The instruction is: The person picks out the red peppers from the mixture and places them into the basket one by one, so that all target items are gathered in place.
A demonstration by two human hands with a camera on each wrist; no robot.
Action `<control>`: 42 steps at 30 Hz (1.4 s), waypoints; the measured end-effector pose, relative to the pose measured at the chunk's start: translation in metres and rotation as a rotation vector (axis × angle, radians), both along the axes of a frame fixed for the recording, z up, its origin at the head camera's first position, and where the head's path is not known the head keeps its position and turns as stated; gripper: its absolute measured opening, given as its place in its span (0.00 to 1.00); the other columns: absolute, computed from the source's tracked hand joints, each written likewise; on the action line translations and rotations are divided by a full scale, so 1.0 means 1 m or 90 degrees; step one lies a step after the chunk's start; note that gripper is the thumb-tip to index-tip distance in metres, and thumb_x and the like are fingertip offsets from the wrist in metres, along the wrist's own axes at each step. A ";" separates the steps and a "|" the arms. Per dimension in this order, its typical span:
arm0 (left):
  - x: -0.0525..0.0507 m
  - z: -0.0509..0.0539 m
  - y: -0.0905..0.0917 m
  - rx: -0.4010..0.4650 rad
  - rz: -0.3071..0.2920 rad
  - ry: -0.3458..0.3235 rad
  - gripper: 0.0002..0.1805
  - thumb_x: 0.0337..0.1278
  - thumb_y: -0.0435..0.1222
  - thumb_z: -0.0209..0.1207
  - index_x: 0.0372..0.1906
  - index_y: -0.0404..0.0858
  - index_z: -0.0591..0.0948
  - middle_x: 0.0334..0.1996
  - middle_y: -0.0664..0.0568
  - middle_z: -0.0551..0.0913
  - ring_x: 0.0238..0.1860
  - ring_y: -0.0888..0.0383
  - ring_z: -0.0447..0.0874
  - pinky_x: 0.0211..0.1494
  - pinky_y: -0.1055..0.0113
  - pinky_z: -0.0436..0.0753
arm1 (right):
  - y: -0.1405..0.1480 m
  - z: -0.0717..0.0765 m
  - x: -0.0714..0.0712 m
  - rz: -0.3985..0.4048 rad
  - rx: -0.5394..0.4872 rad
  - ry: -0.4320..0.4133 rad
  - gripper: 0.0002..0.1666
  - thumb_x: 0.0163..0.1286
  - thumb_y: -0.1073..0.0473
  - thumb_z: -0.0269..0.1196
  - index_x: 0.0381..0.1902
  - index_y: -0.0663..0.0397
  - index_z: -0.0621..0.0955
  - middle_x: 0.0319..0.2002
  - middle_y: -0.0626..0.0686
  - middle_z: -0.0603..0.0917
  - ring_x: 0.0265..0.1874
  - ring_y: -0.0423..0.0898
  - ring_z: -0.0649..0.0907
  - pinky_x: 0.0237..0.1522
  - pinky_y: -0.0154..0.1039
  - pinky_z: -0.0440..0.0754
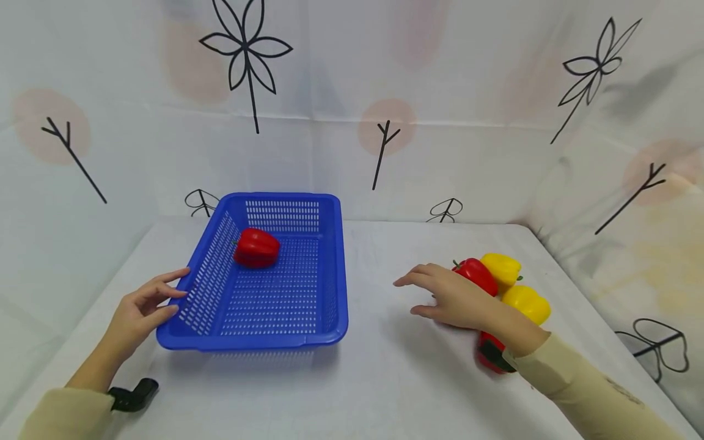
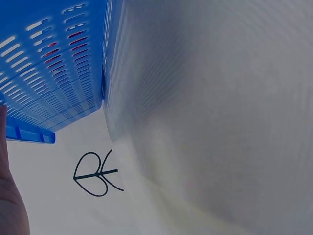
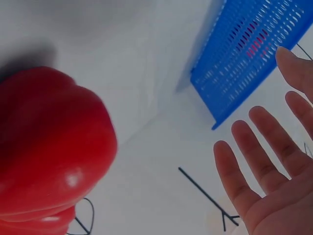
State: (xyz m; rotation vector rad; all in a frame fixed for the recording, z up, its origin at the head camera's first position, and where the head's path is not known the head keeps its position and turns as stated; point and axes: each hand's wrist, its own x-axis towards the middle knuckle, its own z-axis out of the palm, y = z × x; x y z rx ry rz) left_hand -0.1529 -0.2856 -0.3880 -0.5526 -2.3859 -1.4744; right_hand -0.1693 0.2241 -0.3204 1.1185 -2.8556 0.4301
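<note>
White cloth [image 1: 330,156] printed with black line-drawn flowers and pale peach spots hangs behind a white desk [image 1: 385,391], softly creased across its width. From the head camera, a red bell pepper [image 1: 256,247] lies on its side toward the back left of a blue plastic basket [image 1: 338,269]. It is glossy and plump, with a small green stem facing left. The basket is rectangular, with rounded corners, a broad smooth rim and rows of slots through walls and floor. The left hand [image 1: 144,304] touches its left rim with loosely bent fingers. The right hand [image 1: 448,297] is open and holds nothing, near a cluster of shiny peppers on the desk: a red one [image 1: 477,275], two lobed yellow ones [image 1: 500,271] [image 1: 526,304] and another red one partly hidden by the forearm.

From the left wrist, the basket's slotted wall shows red through its gaps; only a sliver of hand is visible at the edge.

From the right wrist, a large, smooth, deeply lobed red pepper [image 3: 54,147] looms on the left, well apart from the spread fingers [image 3: 261,171].
</note>
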 end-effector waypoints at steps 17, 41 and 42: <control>-0.001 0.000 0.000 0.000 0.001 0.001 0.07 0.55 0.21 0.55 0.39 0.27 0.77 0.59 0.65 0.70 0.54 0.76 0.68 0.47 0.81 0.73 | 0.035 -0.010 0.011 -0.022 0.015 -0.005 0.26 0.54 0.58 0.70 0.53 0.42 0.77 0.47 0.40 0.77 0.47 0.41 0.75 0.45 0.40 0.79; 0.000 0.000 -0.001 -0.004 0.000 0.002 0.07 0.55 0.21 0.54 0.39 0.27 0.77 0.59 0.67 0.70 0.53 0.76 0.68 0.46 0.80 0.74 | 0.081 -0.010 0.035 -0.101 -0.002 -0.031 0.26 0.49 0.58 0.73 0.48 0.48 0.79 0.45 0.48 0.79 0.46 0.50 0.76 0.34 0.43 0.83; 0.000 -0.001 -0.001 -0.004 0.000 0.002 0.07 0.55 0.21 0.54 0.39 0.28 0.77 0.59 0.67 0.70 0.53 0.75 0.68 0.46 0.80 0.75 | 0.083 -0.010 0.035 -0.101 -0.004 -0.030 0.26 0.48 0.58 0.73 0.48 0.48 0.79 0.45 0.48 0.79 0.46 0.50 0.76 0.33 0.43 0.83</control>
